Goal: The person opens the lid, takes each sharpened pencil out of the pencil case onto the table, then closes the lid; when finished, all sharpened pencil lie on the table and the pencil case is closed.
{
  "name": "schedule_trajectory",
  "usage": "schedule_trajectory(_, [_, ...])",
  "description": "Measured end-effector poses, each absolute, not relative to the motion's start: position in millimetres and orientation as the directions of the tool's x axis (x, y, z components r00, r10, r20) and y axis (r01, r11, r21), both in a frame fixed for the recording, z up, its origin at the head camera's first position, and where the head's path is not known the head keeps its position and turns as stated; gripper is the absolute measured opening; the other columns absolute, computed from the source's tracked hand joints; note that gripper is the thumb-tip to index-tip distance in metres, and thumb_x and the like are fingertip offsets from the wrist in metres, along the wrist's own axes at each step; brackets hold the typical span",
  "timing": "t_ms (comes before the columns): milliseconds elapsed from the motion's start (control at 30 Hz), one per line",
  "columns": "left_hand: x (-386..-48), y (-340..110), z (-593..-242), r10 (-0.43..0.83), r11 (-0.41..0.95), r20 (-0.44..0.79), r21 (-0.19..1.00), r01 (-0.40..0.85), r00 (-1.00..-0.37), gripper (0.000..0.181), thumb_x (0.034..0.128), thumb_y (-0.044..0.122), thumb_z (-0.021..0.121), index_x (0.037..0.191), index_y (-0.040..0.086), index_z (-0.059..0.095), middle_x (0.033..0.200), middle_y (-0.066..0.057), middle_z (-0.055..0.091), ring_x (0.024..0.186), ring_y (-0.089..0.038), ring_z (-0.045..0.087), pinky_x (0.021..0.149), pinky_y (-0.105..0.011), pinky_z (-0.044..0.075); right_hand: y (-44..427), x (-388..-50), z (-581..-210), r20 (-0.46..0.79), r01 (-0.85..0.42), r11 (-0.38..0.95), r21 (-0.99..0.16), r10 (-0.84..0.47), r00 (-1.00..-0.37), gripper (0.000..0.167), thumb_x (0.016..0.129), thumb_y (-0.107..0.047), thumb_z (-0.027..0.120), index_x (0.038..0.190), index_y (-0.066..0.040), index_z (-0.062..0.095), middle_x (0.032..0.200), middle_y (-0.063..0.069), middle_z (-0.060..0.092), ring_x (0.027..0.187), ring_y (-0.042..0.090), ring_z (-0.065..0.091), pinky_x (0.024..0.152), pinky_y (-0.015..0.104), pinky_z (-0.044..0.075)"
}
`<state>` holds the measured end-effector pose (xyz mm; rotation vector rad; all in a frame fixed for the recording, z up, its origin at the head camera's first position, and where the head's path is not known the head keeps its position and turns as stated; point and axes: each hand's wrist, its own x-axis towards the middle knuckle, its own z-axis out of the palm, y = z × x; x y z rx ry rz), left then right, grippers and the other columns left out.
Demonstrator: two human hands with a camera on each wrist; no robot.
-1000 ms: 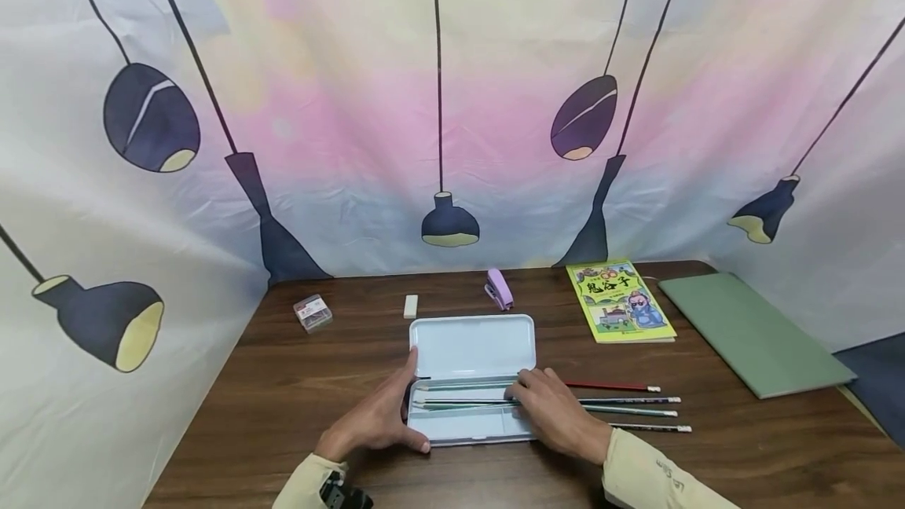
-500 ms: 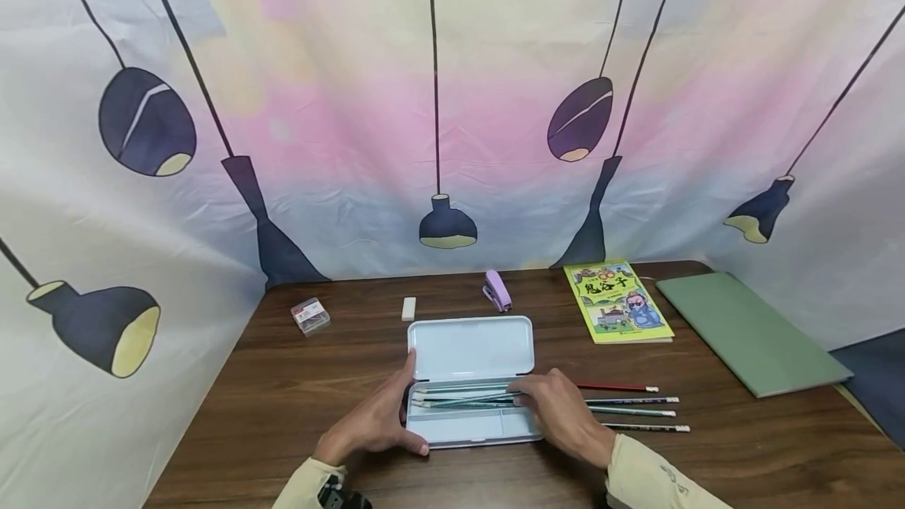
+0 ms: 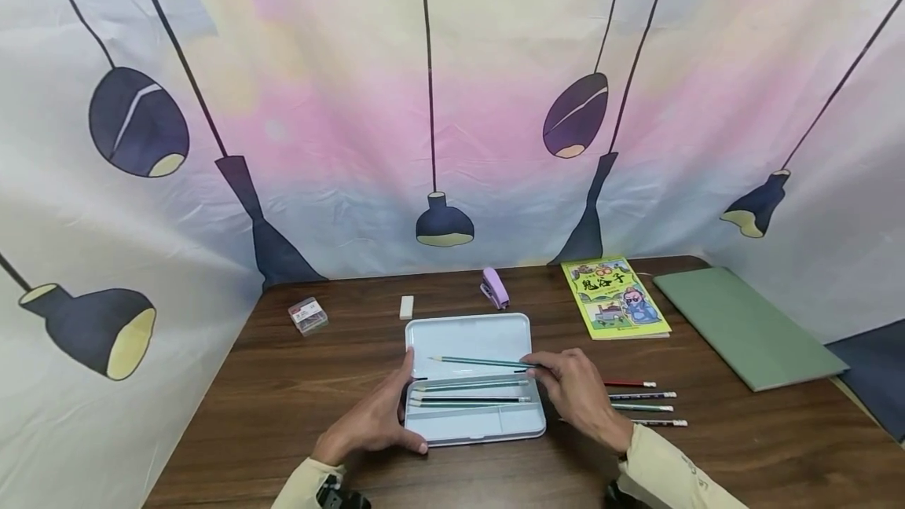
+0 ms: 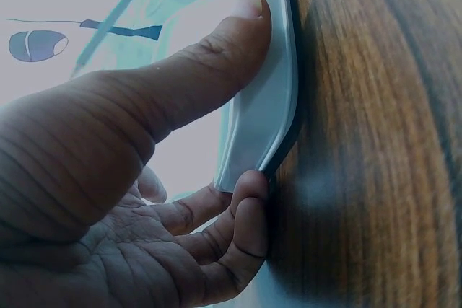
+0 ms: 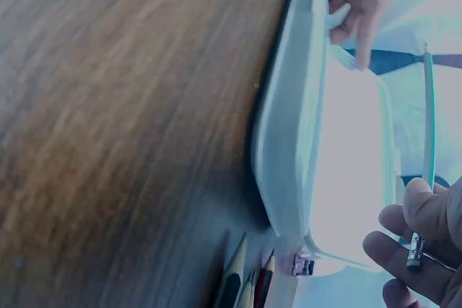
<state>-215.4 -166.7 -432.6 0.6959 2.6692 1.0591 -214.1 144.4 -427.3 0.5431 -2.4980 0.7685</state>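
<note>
An open pale blue pencil case point(image 3: 474, 434) stands on the table, its lid point(image 3: 468, 336) tilted back. Several pencils point(image 3: 470, 401) lie in its upper part. My left hand point(image 3: 378, 413) grips the case's left end, thumb at the front corner; the left wrist view shows fingertips curled against the case wall point(image 4: 267, 99). My right hand point(image 3: 576, 395) pinches a green pencil point(image 3: 481, 361) near its eraser end, above the case by the lid hinge. In the right wrist view that pencil point(image 5: 430, 120) points away from the fingers.
Several pencils point(image 3: 643, 408) lie right of the case, partly behind the right hand. Farther back are a small clear box point(image 3: 308, 316), a white eraser point(image 3: 406, 306), a purple stapler point(image 3: 495, 289), a yellow book point(image 3: 615, 298) and a green folder point(image 3: 749, 328). A printed curtain hangs behind.
My right hand has lifted one green pencil up from the others in the case and moved slightly right and back. My left hand has stayed on the case.
</note>
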Motion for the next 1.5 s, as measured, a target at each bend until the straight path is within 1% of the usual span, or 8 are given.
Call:
schedule_trajectory(300, [-214.8, -168.6, -432.3, 0.501, 0.652, 0.024, 0.647, 0.395, -0.865, 0.132, 0.0542, 0.043, 0.084, 0.145, 0.002, -0.002, 0.145, -0.024, 0.019, 0.119, -0.026, 0.034, 0.093, -0.044, 0.033, 159.7, -217.5, -424.2, 0.543, -0.501, 0.694, -0.517, -0.186, -0.819, 0.019, 0.075, -0.006, 0.072, 0.09, -0.018, 0.072, 0.078, -0.007, 0.068, 0.061, -0.001, 0.056, 0.056, 0.023, 0.044])
schedule_trajectory(567, [-215.3, -167.8, -431.4, 0.503, 0.643, 0.03, 0.654, 0.397, -0.864, 0.132, 0.0535, 0.041, 0.085, 0.144, 0.0, -0.001, 0.145, -0.024, 0.017, 0.124, -0.026, 0.029, 0.098, -0.048, 0.027, 185.8, -217.4, -428.3, 0.535, -0.404, 0.773, -0.49, -0.099, -0.839, 0.016, 0.075, -0.01, 0.074, 0.088, -0.019, 0.072, 0.078, -0.01, 0.066, 0.055, 0.002, 0.045, 0.053, 0.024, 0.038])
schedule_trajectory(800, [-217.1, -167.3, -431.3, 0.503, 0.652, 0.04, 0.638, 0.409, -0.863, 0.132, 0.0535, 0.045, 0.084, 0.145, 0.001, -0.001, 0.144, -0.024, 0.02, 0.117, -0.026, 0.035, 0.093, -0.045, 0.033, 221.4, -208.2, -428.2, 0.495, -0.294, 0.822, -0.487, -0.017, -0.869, 0.016, 0.076, -0.011, 0.073, 0.09, -0.016, 0.071, 0.068, -0.007, 0.062, 0.047, 0.003, 0.031, 0.047, 0.024, 0.031])
schedule_trajectory(1000, [-216.0, -167.2, -432.7, 0.509, 0.642, 0.041, 0.648, 0.411, -0.86, 0.132, 0.0529, 0.045, 0.084, 0.144, 0.0, -0.001, 0.143, -0.026, 0.021, 0.12, -0.028, 0.033, 0.095, -0.047, 0.031, 247.1, -194.0, -430.5, 0.428, -0.204, 0.85, -0.487, 0.029, -0.903, 0.015, 0.078, -0.014, 0.071, 0.093, -0.016, 0.071, 0.079, -0.003, 0.066, 0.052, 0.006, 0.041, 0.049, 0.026, 0.034])
schedule_trajectory(1167, [-214.0, -168.1, -434.0, 0.512, 0.641, 0.033, 0.65, 0.407, -0.858, 0.132, 0.0541, 0.045, 0.083, 0.144, 0.0, -0.001, 0.143, -0.026, 0.022, 0.115, -0.027, 0.037, 0.09, -0.044, 0.035, 263.3, -181.8, -434.2, 0.343, -0.133, 0.869, -0.476, 0.045, -0.938, 0.014, 0.078, -0.014, 0.072, 0.092, -0.016, 0.071, 0.088, 0.003, 0.068, 0.066, 0.019, 0.059, 0.055, 0.036, 0.043])
schedule_trajectory(1233, [-213.7, -168.6, -433.9, 0.506, 0.645, 0.03, 0.65, 0.402, -0.862, 0.132, 0.054, 0.045, 0.083, 0.145, 0.0, -0.001, 0.143, -0.026, 0.022, 0.115, -0.027, 0.037, 0.09, -0.043, 0.035, 269.1, -177.6, -435.8, 0.323, -0.126, 0.878, -0.462, 0.034, -0.946, 0.014, 0.076, -0.015, 0.073, 0.09, -0.016, 0.071, 0.09, 0.004, 0.068, 0.079, 0.024, 0.063, 0.062, 0.042, 0.047])
schedule_trajectory(1367, [-214.4, -168.7, -433.5, 0.499, 0.64, 0.03, 0.662, 0.391, -0.866, 0.131, 0.0539, 0.044, 0.084, 0.145, 0.001, -0.001, 0.145, -0.026, 0.018, 0.126, -0.032, 0.028, 0.099, -0.048, 0.027, 279.1, -167.8, -439.7, 0.256, -0.108, 0.898, -0.427, 0.005, -0.967, 0.012, 0.073, -0.015, 0.074, 0.085, -0.016, 0.072, 0.098, 0.009, 0.066, 0.089, 0.033, 0.061, 0.071, 0.049, 0.045])
schedule_trajectory(1500, [-215.7, -167.8, -432.8, 0.5, 0.632, 0.021, 0.674, 0.382, -0.866, 0.131, 0.0545, 0.042, 0.084, 0.145, 0.002, -0.001, 0.146, -0.025, 0.013, 0.131, -0.035, 0.017, 0.102, -0.051, 0.018, 287.2, -160.3, -444.9, 0.192, -0.107, 0.92, -0.377, -0.035, -0.981, 0.012, 0.072, -0.016, 0.075, 0.084, -0.016, 0.073, 0.105, 0.015, 0.063, 0.094, 0.037, 0.058, 0.072, 0.052, 0.044])
